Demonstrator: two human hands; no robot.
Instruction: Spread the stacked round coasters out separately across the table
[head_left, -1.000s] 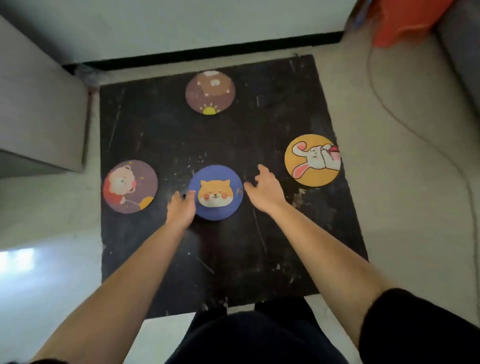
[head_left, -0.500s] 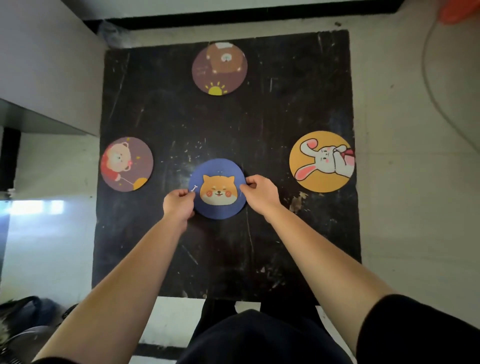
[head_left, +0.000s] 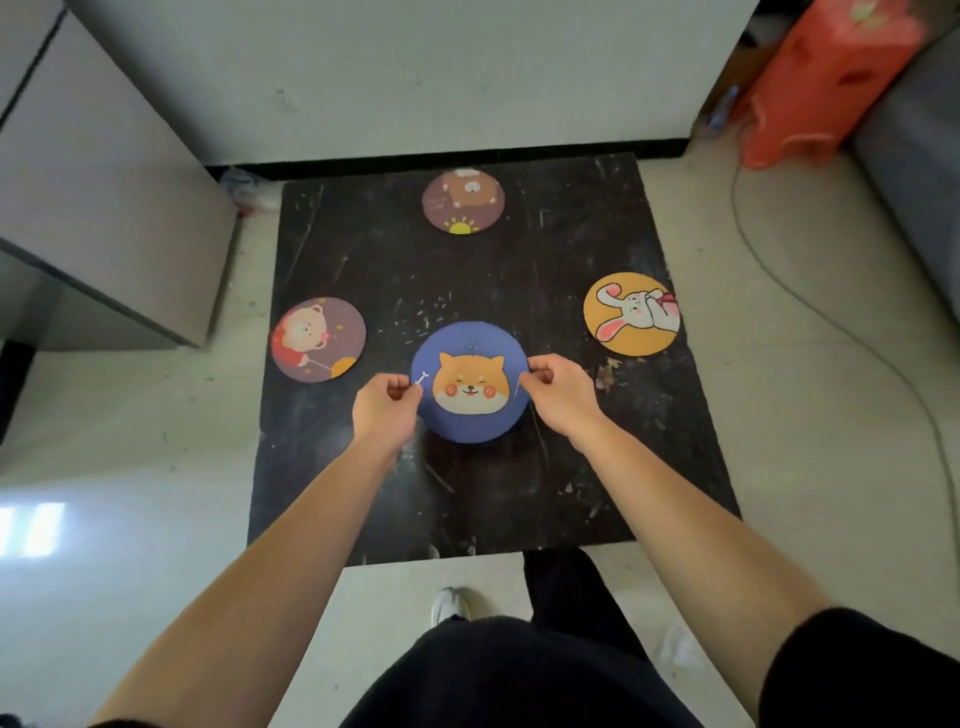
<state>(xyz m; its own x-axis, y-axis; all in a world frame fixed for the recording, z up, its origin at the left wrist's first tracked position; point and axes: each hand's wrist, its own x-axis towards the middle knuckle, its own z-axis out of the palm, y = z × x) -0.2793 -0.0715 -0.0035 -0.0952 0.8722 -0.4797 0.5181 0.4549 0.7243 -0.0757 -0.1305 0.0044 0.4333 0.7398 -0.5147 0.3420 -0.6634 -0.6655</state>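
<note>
A blue round coaster with an orange dog face (head_left: 470, 384) is held over the middle of the black table (head_left: 519, 493). My left hand (head_left: 387, 408) pinches its left rim and my right hand (head_left: 558, 397) pinches its right rim. The coaster looks lifted a little off the surface. Three other coasters lie flat and apart: a brown bear coaster (head_left: 463, 200) at the far edge, a purple lion coaster (head_left: 318, 339) at the left edge, and a yellow rabbit coaster (head_left: 632, 314) at the right edge.
A grey cabinet (head_left: 104, 197) stands left of the table, a wall behind it. An orange plastic stool (head_left: 826, 78) and a grey sofa edge (head_left: 919, 171) are at the far right. A cable (head_left: 810, 306) trails over the floor. My shoe (head_left: 449, 605) shows below the table's near edge.
Both hands went from open beside the blue dog coaster to pinching its rims and have raised it slightly. The camera view pulled back and up.
</note>
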